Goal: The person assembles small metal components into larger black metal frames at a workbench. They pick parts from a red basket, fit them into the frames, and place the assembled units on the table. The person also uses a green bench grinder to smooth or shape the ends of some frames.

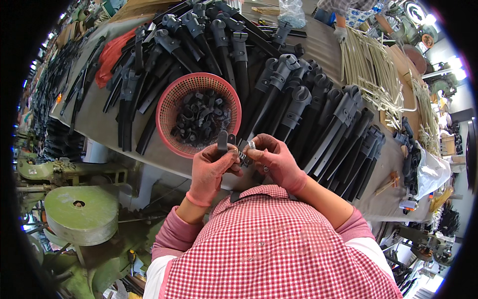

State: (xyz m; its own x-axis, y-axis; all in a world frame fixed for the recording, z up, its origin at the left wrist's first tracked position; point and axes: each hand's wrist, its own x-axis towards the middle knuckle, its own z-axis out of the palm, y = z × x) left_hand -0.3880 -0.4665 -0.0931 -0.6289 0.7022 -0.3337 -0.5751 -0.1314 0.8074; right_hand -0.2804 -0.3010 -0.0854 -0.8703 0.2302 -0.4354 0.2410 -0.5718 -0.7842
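Both my hands wear pink gloves and work close together in front of the checked apron. My left hand [211,169] pinches a black bracket [222,140] between thumb and fingers. In my right hand [279,162] is a small shiny metal piece [251,144], held by the fingertips beside the bracket; its exact kind is too small to make out. Small coil-like metal shows between the hands. Just beyond them stands a round red plastic basket [235,102] with many small black brackets [199,117] in it.
Black tubes with grey fittings [291,107] lie in rows right of the basket, and more tubes [169,45] lie behind it. A red cloth [112,60] rests at left. Thin pale rods [371,65] lie far right, near another person's gloved hand [340,34]. A green machine [82,214] stands lower left.
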